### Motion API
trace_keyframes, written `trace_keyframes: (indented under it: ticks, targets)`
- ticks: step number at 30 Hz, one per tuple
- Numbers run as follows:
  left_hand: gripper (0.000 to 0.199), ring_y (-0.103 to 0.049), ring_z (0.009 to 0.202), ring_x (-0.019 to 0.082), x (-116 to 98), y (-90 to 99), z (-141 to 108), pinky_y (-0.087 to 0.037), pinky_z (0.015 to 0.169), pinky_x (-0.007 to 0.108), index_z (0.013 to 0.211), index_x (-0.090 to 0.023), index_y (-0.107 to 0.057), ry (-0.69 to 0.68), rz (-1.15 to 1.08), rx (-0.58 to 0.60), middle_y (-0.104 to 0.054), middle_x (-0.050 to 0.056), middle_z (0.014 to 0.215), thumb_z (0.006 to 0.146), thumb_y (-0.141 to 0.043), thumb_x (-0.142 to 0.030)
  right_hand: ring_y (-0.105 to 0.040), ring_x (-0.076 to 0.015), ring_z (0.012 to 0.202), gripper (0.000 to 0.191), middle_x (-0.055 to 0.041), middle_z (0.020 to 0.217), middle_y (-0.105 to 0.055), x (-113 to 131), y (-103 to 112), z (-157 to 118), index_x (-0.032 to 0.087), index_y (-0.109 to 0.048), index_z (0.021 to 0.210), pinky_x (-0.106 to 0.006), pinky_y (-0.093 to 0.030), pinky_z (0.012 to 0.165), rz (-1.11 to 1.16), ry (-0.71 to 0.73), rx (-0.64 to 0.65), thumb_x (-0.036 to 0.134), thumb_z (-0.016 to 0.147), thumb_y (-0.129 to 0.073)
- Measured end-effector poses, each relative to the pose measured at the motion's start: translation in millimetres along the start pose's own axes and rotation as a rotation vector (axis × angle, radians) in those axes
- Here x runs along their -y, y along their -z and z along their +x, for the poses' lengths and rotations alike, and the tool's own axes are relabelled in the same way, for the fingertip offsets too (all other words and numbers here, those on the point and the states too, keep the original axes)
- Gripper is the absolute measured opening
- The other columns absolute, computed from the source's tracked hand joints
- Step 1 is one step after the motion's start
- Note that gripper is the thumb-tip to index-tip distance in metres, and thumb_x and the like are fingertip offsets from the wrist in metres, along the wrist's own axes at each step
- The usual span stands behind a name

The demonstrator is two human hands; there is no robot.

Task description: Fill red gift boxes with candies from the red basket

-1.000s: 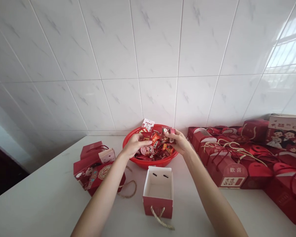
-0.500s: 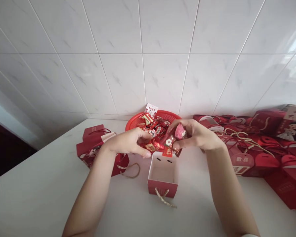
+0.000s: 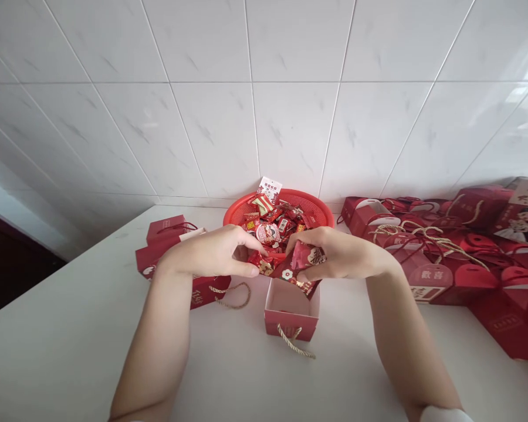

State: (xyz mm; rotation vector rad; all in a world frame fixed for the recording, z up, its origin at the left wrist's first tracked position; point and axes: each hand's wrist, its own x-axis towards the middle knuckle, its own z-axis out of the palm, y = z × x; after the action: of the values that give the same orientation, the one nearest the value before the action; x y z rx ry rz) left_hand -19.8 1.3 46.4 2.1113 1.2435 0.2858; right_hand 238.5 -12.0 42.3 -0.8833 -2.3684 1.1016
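Over the far rim of the open box (image 3: 290, 325), the left hand (image 3: 222, 252) grips a wrapped sweet (image 3: 265, 265) and the right hand (image 3: 341, 253) clasps packets (image 3: 290, 273), which might hit the table (image 3: 229, 363) if released beyond the opening.

Drew left hand (image 3: 217, 249) and right hand (image 3: 341, 252) back from inside the red basket (image 3: 310, 201) toward six o'clock over the last second, carrying a wrapped sweet (image 3: 265, 266) and a red packet (image 3: 288, 274). Lowered the packet across the open box's (image 3: 273, 325) twelve o'clock wall, hiding two dark slots visible half a second ago.
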Motion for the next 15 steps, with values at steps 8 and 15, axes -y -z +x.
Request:
trace_keyframes:
  ticks: [8, 15]
  targets:
    - [0.038, -0.067, 0.073, 0.019, 0, 5.6, -8, -0.047, 0.063, 0.024, 0.102, -0.026, -0.078, -0.008, -0.035, -0.081, -0.073, -0.002, 0.079, 0.066, -0.079, -0.034, -0.047, -0.0102, 0.056, 0.008, 0.0043, 0.066, -0.058, -1, -7, 4, 0.018, -0.067, 0.088, -0.023, -0.031, 0.050, -0.096, -0.037, -0.110, 0.021, 0.081, -0.070]
    - [0.032, -0.067, 0.079, 0.019, -16, -20.1, 9, -0.049, 0.068, 0.025, 0.100, -0.022, -0.069, -0.104, -0.099, 0.055, -0.072, 0.000, 0.084, 0.072, -0.076, -0.035, -0.044, -0.0091, 0.050, 0.014, 0.0066, 0.059, -0.052, 2, -2, 1, 0.018, -0.063, 0.089, -0.023, -0.033, 0.048, 0.122, -0.025, -0.227, 0.031, 0.084, -0.068]
